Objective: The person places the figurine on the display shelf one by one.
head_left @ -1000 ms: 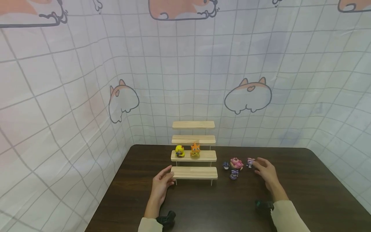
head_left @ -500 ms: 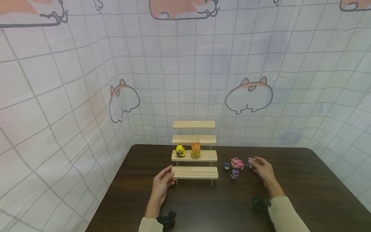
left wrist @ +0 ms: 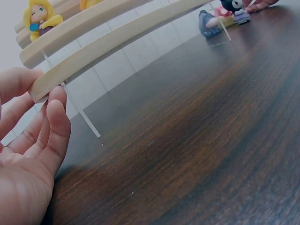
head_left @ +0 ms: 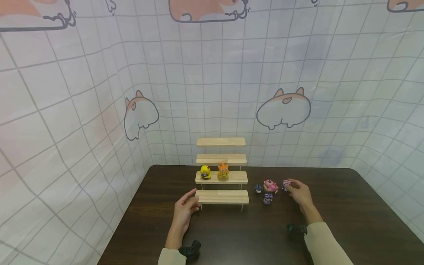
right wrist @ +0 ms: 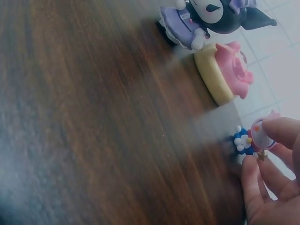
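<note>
My left hand (head_left: 183,211) grips the left end of the lowest board of a tiered wooden shelf (head_left: 222,197). In the left wrist view its thumb lies over the board (left wrist: 61,77) and fingers curl beneath. On the right, my right hand (head_left: 301,193) pinches a small pink-and-white figurine (head_left: 286,184); the right wrist view shows a blue base with white flowers (right wrist: 243,141) under it, the thumb covering part of its upper side. It stays low at the tabletop; whether it touches cannot be told. A yellow-haired figurine (head_left: 205,172) and an orange figurine (head_left: 223,171) stand on the second board up.
Between the shelf and my right hand stand a pink figurine (head_left: 270,186), a small dark blue figurine (head_left: 258,188) and a purple-and-black figurine (head_left: 268,198). All are on the dark wooden table (head_left: 245,235). A grid-patterned cloth (head_left: 215,92) hangs behind it.
My right hand has shifted slightly left, its fingers closing on the small pink-and-white figurine. The left hand stays at the board's end; the shelf and other figurines have not moved.
</note>
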Tool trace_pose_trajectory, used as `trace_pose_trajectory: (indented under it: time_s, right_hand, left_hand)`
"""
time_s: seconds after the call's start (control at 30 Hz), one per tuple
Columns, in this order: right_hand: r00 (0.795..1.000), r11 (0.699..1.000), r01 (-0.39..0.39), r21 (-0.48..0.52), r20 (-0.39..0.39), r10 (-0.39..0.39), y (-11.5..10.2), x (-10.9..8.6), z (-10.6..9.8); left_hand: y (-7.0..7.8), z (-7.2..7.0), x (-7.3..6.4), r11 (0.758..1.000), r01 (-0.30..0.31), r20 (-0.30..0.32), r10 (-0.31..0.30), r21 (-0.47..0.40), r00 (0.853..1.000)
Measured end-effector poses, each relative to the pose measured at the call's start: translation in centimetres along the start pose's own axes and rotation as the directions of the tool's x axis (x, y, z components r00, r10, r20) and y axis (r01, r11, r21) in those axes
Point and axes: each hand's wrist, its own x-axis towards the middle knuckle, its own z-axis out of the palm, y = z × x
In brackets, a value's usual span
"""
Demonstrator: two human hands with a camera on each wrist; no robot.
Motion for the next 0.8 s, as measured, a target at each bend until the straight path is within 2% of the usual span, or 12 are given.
trace_pose_trajectory:
  time_s: [0.43,0.8]
  right_hand:
    - [1.000,1.000,-0.014,0.008,-0.017,0.014,0.10,0.04,-0.05]
    - [1.000,0.997,0.001,0.078,-0.029,0.001,0.25,-0.15,-0.24]
  left_hand:
    - [0.15,0.13,-0.05,1.000,0.008,-0.002,-0.008,0.002,1.000]
    - [0.05,0.09,-0.04,1.000,-0.001,-0.001,0.001,0.001,1.000]
